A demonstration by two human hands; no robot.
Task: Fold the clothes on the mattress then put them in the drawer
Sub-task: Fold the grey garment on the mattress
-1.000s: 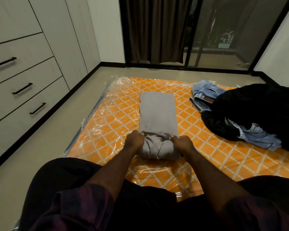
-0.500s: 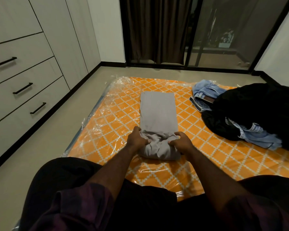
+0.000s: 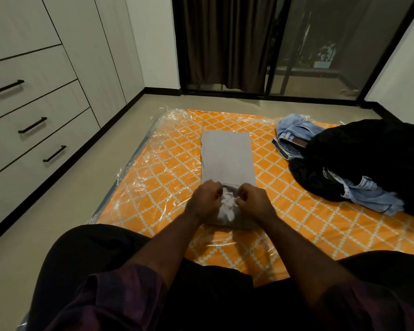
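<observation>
A: Where's the grey garment (image 3: 227, 158) rel. to the hands?
B: Flat on the mattress (image 3: 153, 182), approx. centre. It's a long, narrow folded strip running away from the person. The near end is bunched up, and that bunch sits right between both hands.
A: Fingers?
B: Left hand (image 3: 204, 200) & right hand (image 3: 255, 203) are both curled, knuckles up. Fingertips are tucked into the bunched cloth, each hand pinching a fold. The hands nearly meet, w/ a pale crumple showing in the gap.
A: Fabric?
B: Soft matte grey. Far part is smooth w/ straight edges & square corners; near part is wrinkled & rounded. Mattress is orange w/ a white diamond lattice, wrapped in clear glossy plastic, creased at the edges.
A: Other stuff?
B: On the right side of the mattress, blue jeans (image 3: 293, 137) touch a big black clothes heap (image 3: 373, 154), and a lighter denim piece (image 3: 373, 195) pokes out under it. All well apart from the grey one. On the left, white drawers (image 3: 31, 130) w/ black bar handles, closed, w/ a strip of floor between them & the mattress. At the far end, a dark curtain (image 3: 225, 39) beside a glass door (image 3: 320, 44).
A: Anything blocking?
B: The hands hide the garment's near corners. Forearms & dark-clad knees cover the mattress's near edge.
</observation>
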